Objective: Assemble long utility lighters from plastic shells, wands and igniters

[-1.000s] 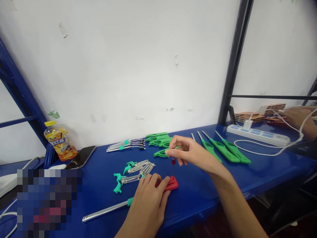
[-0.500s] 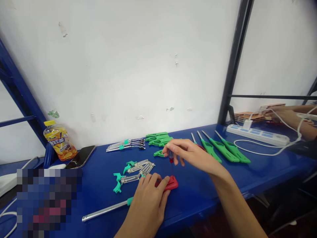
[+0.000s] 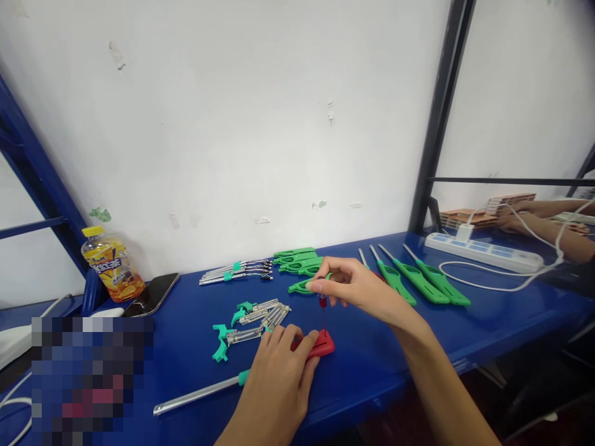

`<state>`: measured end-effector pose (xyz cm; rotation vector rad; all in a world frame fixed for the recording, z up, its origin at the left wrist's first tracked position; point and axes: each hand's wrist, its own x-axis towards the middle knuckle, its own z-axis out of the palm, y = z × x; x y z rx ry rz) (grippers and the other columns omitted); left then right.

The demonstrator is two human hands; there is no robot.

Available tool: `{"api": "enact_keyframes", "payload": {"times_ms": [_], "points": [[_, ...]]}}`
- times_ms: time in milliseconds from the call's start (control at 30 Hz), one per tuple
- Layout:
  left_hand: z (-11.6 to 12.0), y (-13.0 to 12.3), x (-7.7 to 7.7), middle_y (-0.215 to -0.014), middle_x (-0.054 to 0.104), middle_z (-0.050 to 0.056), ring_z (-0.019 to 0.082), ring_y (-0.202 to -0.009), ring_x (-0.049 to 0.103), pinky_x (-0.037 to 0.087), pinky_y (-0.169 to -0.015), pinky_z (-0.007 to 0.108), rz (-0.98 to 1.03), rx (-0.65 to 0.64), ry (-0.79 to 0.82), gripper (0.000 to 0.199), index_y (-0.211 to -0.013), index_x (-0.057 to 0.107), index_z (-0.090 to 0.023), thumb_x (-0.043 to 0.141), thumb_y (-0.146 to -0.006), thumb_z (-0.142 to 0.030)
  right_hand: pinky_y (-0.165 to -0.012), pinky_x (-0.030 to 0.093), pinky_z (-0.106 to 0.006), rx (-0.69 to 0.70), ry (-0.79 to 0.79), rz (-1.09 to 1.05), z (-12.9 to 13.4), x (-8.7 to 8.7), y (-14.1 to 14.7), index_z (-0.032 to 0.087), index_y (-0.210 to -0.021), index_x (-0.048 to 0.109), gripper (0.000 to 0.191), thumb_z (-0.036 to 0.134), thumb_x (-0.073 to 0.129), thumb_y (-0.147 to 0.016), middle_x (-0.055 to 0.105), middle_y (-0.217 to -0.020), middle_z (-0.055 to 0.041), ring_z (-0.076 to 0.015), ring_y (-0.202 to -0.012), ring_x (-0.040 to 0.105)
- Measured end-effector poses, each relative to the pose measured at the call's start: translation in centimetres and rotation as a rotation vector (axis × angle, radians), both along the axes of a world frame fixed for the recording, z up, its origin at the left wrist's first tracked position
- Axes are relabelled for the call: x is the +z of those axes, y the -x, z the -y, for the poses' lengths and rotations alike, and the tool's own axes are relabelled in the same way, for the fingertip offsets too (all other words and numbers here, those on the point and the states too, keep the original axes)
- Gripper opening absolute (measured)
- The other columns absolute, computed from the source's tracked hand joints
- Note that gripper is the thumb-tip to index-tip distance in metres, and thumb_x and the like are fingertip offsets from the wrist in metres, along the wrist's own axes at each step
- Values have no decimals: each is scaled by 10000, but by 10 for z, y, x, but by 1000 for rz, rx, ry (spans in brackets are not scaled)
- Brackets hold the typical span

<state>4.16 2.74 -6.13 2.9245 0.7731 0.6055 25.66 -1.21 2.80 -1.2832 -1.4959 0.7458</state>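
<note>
My left hand (image 3: 281, 371) presses a long-nosed lighter flat on the blue table. The lighter's red handle (image 3: 324, 344) shows past my fingers, and its metal tube (image 3: 199, 395) sticks out to the left. Above the handle, my right hand (image 3: 346, 286) pinches a screwdriver (image 3: 323, 301) by its red and clear grip. The blade stands upright, its tip at the handle's end; the tip's exact seat is too small to tell. Clear lighter tanks (image 3: 245, 335) with teal triggers (image 3: 220, 352) lie beyond my left hand. Green handle shells (image 3: 297, 260) sit behind my right hand.
Metal tubes with wires (image 3: 237, 271) lie near the wall. Several green long-nosed lighters (image 3: 425, 282) lie at right, beside a white power strip (image 3: 483, 251) with a looped cable. A drink bottle (image 3: 114, 266) and a phone (image 3: 153, 294) stand left. Another person's hands (image 3: 525, 217) show far right.
The fingers of my right hand have shifted round the screwdriver's grip, and the hand is slightly higher. My left hand and the lighter stay put.
</note>
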Motion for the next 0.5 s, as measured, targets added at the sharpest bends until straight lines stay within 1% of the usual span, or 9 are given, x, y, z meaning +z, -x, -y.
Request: {"api": "enact_keyframes", "payload": {"times_ms": [100,200,333,433,500], "points": [[0,0,0,-1162,665,74,307,-1061,665,555,-987,569,2,-1,-3,371,-1423,623,-274,499,-1088,-175,-544,421,-249,-17,-1,9,0,0,0,218,-795,632,394,541,851,-844,677,-708,12,-149,-644,606],[0,-1,0,-1167,665,75,310,-1065,665,557,-985,571,3,-2,-6,364,-1415,628,-272,497,-1089,-177,-533,403,-248,-54,-20,36,0,0,1,224,-780,621,406,556,844,-847,630,-655,32,-144,-619,573],[0,-2,0,-1176,668,77,311,-1062,667,562,-979,563,1,1,-10,366,-1418,628,-270,490,-1091,-181,-533,400,-255,-175,-98,72,-2,0,0,220,-764,666,390,563,823,-862,635,-681,23,-135,-599,546],[-1,-2,-1,-1189,671,79,314,-1082,669,561,-984,557,2,6,-15,377,-1436,617,-276,489,-1093,-188,-529,423,-269,-289,-163,73,-4,0,-4,223,-849,715,383,599,740,-918,647,-705,22,-132,-549,573],[-1,-1,-2,-1193,673,75,306,-1084,672,557,-997,550,3,5,-17,386,-1451,608,-287,491,-1095,-192,-530,446,-278,-331,-180,84,-5,-1,-6,230,-927,732,382,608,684,-951,664,-742,21,-138,-535,612]]}}
